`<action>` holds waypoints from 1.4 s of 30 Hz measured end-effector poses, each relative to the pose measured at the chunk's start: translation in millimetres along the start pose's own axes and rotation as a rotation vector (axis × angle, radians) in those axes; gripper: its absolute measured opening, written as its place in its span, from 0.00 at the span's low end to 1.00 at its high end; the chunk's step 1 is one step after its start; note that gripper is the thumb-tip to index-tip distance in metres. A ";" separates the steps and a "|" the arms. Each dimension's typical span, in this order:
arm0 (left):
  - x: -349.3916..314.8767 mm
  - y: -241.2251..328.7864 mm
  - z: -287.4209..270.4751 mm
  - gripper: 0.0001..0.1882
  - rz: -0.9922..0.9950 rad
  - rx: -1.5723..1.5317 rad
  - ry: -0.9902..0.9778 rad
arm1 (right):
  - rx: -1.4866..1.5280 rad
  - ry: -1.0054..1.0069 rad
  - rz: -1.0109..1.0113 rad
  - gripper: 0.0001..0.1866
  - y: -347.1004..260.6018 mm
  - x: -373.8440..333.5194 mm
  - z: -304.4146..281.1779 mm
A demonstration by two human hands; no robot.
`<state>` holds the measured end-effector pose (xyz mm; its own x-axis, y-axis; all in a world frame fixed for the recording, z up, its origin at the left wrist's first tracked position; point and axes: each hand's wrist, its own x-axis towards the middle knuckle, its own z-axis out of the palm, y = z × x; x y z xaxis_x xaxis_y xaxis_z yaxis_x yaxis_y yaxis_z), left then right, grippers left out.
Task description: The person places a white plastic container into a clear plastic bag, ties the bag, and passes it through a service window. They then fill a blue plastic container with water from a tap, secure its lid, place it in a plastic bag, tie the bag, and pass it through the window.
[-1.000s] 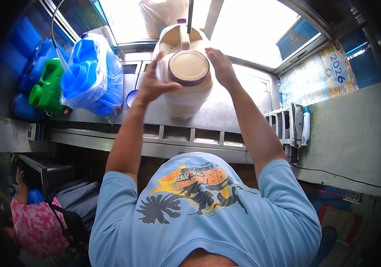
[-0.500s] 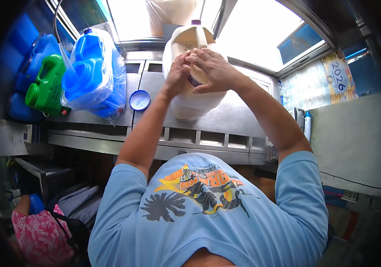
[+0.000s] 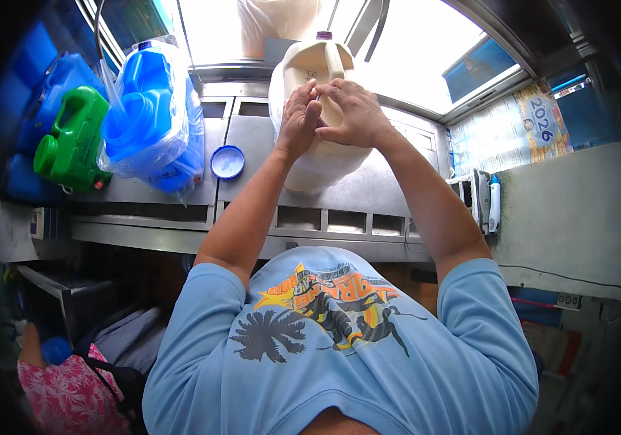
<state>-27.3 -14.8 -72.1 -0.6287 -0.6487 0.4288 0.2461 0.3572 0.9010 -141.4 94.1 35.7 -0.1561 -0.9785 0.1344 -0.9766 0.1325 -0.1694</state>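
A large cream-white plastic jug [image 3: 303, 58] with a handle and a small purple cap stands upright in clear plastic on the counter before me. Both my hands are at its wide front mouth. My left hand [image 3: 300, 119] curls against the mouth's left side. From the right, my right hand [image 3: 355, 114] wraps over the mouth, its thumb reaching toward the left hand. The hands hide most of the mouth and its dark rim. Left of the jug lies a round blue lid [image 3: 228, 162], its pale inner side up.
A metal counter [image 3: 252, 145] with slots along its front carries a blue jug [image 3: 144, 72] in clear plastic, with a hose at its mouth, and a green jug [image 3: 75, 138]. More blue containers [image 3: 64, 80] stand far left. At right, a white bottle [image 3: 495, 203] is by the wall.
My hands have closed in around the jug's mouth, covering the dark rim that showed before. The right fingers are now more bent. The view has shifted slightly.
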 end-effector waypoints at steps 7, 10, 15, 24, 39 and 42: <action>-46.9 21.6 15.2 0.52 -0.085 0.140 0.143 | -0.001 0.079 0.043 0.43 -18.5 -12.2 7.8; -52.1 26.2 16.3 0.54 -0.040 -0.006 0.198 | -0.003 0.186 0.073 0.43 -37.1 -22.9 9.4; -55.4 26.7 13.5 0.55 0.010 -0.228 0.130 | 0.030 0.156 0.197 0.40 -56.7 -50.7 -4.7; 32.2 -18.3 18.1 0.47 -0.034 -0.426 -0.288 | 0.100 0.196 0.381 0.38 -22.9 -74.2 -16.1; -85.0 -1.6 -8.0 0.20 -0.686 0.082 -0.092 | 1.306 0.190 1.004 0.17 276.1 -203.3 61.4; -56.1 44.2 -19.6 0.11 -0.588 0.054 -0.058 | 1.140 0.257 0.643 0.05 290.8 -190.8 6.3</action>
<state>33.3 24.2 -55.0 -0.6873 -0.7113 -0.1474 -0.1933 -0.0166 0.9810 -394.7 318.5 -45.4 -0.6858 -0.7180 -0.1186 -0.0705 0.2277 -0.9712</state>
